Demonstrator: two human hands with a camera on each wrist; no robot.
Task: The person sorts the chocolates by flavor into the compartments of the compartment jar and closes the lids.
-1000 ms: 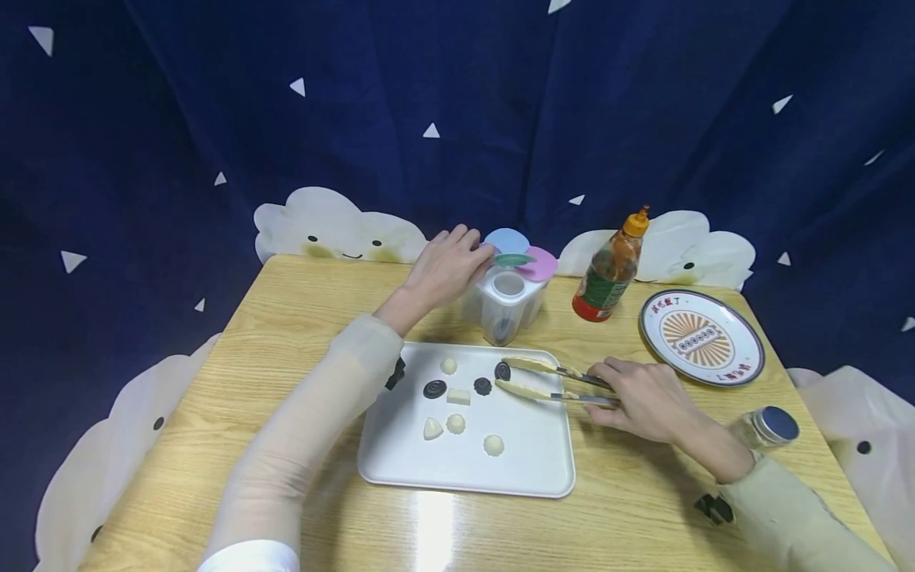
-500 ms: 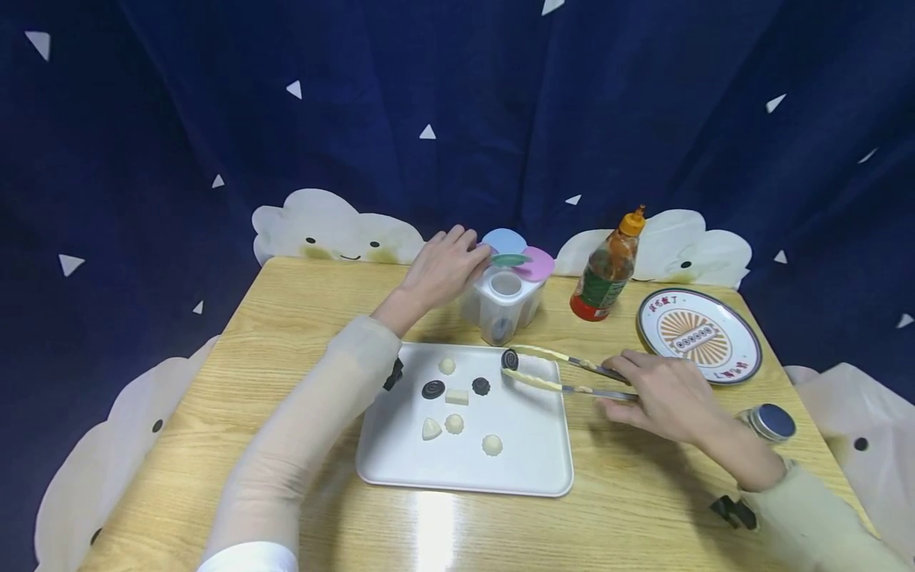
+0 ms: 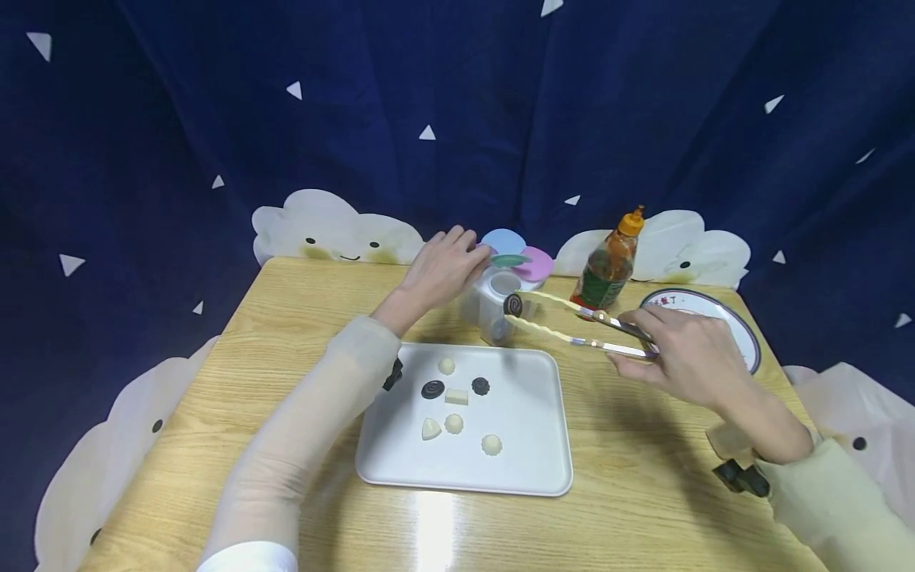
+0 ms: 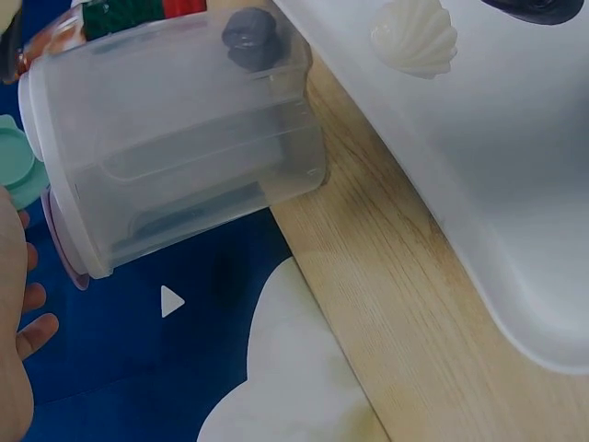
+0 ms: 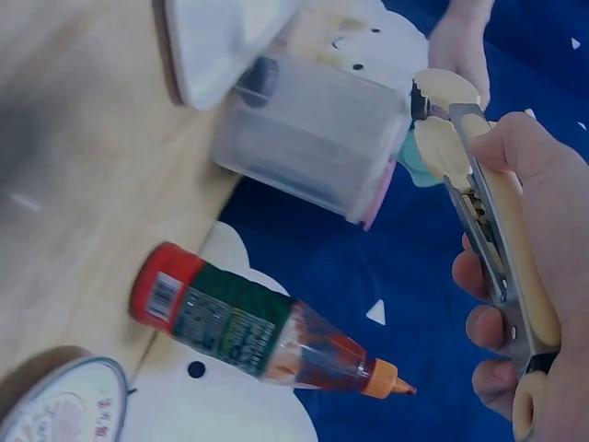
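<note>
My right hand [image 3: 689,349] grips a pair of metal tongs [image 3: 622,348] with cream-coloured tips. Between the tips sits a dark swirl-topped chocolate [image 3: 512,305], held over the front of a clear lidded container [image 4: 184,138]. One compartment's green lid [image 3: 510,260] stands raised, and my left hand [image 3: 446,266] pinches its edge at the container's back left. A dark piece [image 4: 250,39] shows through the container wall in the left wrist view. On the white tray [image 3: 529,469] lie two dark pieces, one an oval [image 3: 432,389], and several white ones, such as a block [image 3: 457,396].
Behind the tongs stands a sauce bottle [image 3: 606,274] with an orange nozzle. A patterned plate [image 3: 747,338] is partly hidden by my right hand. The container's other lids, blue [image 3: 503,241] and pink [image 3: 538,266], lie flat. A dark blue curtain [image 3: 457,95] hangs behind the table.
My right hand has raised the tongs, lifting the dark chocolate off the tray's back right corner and up to the container. My left hand stays at the lid.
</note>
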